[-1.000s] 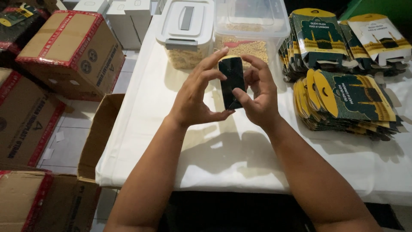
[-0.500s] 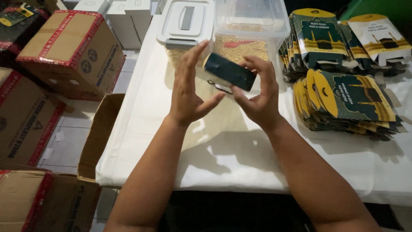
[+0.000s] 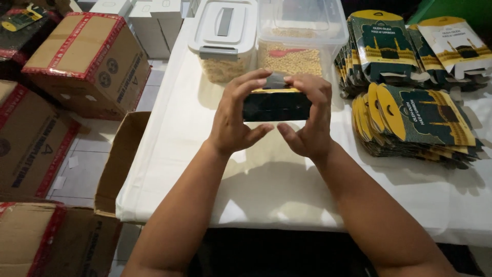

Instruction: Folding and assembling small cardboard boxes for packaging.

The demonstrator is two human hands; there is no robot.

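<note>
So both forearms come up from the near edge of the table, which has a white cloth over it. The left hand and right hand are both gripping a small dark green box, one at each end, held sideways in the air above the middle of the table, fingers curled over its top edge. Off to the right side there are stacks of flat green-and-yellow box blanks, more of them toward the far right corner. At the far edge sit two clear tubs: a lidded one and an open one with pale beans inside. Cardboard cartons sit on the floor left of the table.
</note>
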